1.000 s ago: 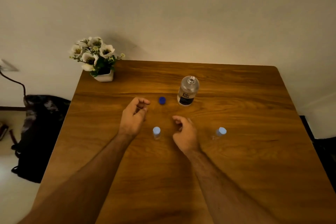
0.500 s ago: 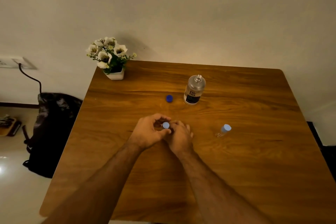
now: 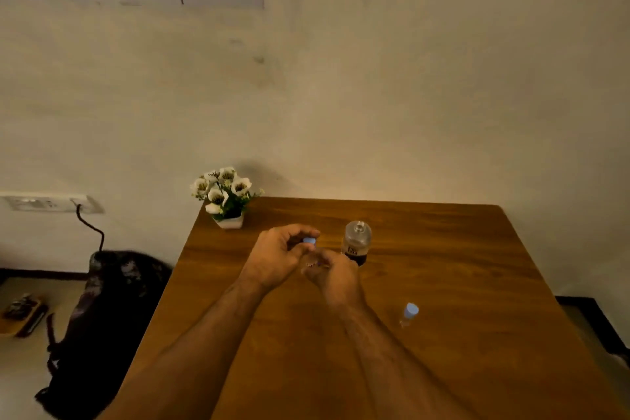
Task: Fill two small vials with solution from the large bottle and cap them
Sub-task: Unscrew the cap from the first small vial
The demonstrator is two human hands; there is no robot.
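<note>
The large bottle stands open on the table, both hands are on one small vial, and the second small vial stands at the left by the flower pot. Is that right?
One detail is off. In the head view the second small vial stands on the table's right side, near the right forearm, far from the flower pot. The rest holds: the large bottle is open, and the left hand and right hand hold the other vial.

**Readable text: one label, not legible**

Large bottle [image 3: 356,242], standing on the table [image 3: 443,283]: dark label low on the body with pale lettering, two or three bold characters, too blurred to read. No brand, number or sign decipherable elsewhere; the capped small vial [image 3: 408,314] shows no visible print.
</note>
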